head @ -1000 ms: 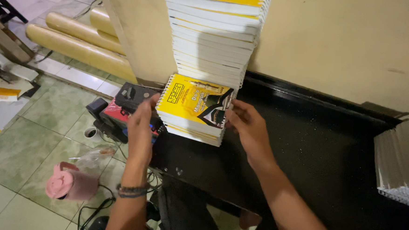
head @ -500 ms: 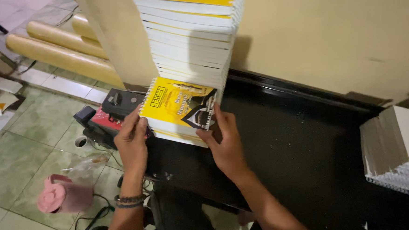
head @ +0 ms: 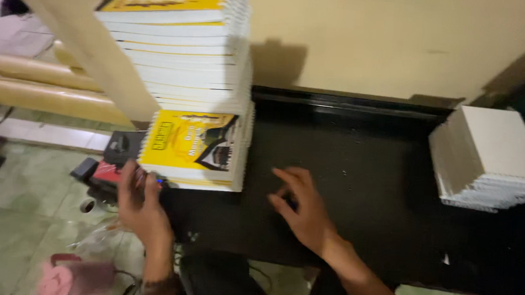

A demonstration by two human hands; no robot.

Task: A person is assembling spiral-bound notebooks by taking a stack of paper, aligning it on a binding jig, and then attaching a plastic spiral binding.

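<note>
Short stack of yellow notebooks [head: 192,150] sits squared on the worktop [head: 356,188]. My left hand [head: 140,204], fingers loose, touches its near-left corner; my right hand [head: 301,209] rests open, empty, right of it.

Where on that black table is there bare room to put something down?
The widest bare patch of the black table lies between the short yellow-covered stack and the white stack, beyond the right hand. It is crowded at the left edge, where the left hand meets the tall stack.
</note>
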